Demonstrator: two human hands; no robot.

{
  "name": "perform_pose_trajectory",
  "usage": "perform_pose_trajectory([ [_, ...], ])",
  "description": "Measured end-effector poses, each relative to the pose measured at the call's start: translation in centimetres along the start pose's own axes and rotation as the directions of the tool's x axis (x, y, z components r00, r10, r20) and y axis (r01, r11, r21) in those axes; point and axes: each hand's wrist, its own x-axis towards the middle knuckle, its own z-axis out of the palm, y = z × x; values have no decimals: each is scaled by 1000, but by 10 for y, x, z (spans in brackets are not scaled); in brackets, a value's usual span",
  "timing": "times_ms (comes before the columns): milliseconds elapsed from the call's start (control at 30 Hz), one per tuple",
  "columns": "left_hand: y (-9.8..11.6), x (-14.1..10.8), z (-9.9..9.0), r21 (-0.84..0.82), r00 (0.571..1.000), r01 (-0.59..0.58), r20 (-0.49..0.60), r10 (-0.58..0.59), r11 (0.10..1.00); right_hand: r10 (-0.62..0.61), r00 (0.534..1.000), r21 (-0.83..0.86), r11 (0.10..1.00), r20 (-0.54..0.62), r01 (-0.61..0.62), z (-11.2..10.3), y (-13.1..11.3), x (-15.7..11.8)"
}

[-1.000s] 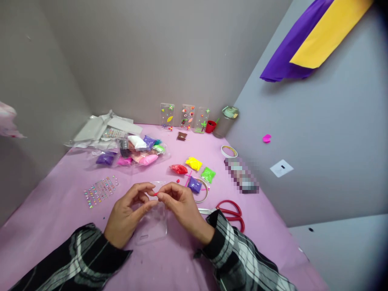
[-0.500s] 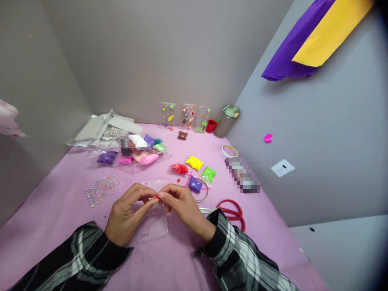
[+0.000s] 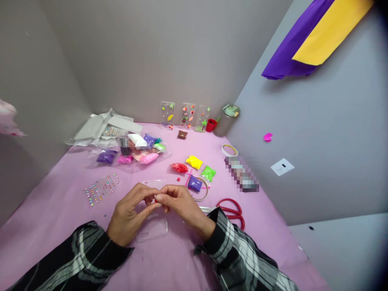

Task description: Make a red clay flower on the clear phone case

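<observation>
A small piece of red clay (image 3: 156,200) is pinched between the fingertips of both hands, mostly hidden by them. My left hand (image 3: 130,212) holds it from the left with thumb and fingers closed. From the right, my right hand (image 3: 180,204) presses on the same piece with thumb and forefinger. Beneath the hands a clear phone case (image 3: 154,232) lies flat on the pink cloth. A tiny red clay ball (image 3: 178,179) rests just beyond my right hand, near a red clay packet (image 3: 179,167).
Yellow (image 3: 194,162), green (image 3: 209,173) and purple (image 3: 195,183) packets lie ahead, the purple one by a tape roll (image 3: 207,195). Red-handled scissors (image 3: 232,208) are at right, a gem sticker sheet (image 3: 101,189) at left. Decorated cases (image 3: 188,115) stand against the wall.
My fingers have closed in further on the red clay, so less of it shows. The hands stay in nearly the same place, and the things on the table have not moved.
</observation>
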Motion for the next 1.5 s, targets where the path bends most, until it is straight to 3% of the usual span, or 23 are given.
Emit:
perform_pose_trajectory([
  [267,-3,0,-2,45,994,-96,-46,98,994,-21,1000,-36,999,11,21,-3,3,-1],
  [500,-5,-2,-2,11,995,-94,-25,94,996,-22,1000,-26,999,-7,21,-4,1,0],
  [733,-4,-1,-2,-72,992,95,-76,-101,993,-47,998,11,999,-29,48,-5,1,1],
  [1100,-6,1,-6,-60,988,146,-36,-148,987,-60,997,9,998,-42,61,-4,-1,0],
  [1500,-7,0,-5,-18,999,15,-36,-16,1000,-11,1000,-12,1000,-16,10,-4,0,1],
])
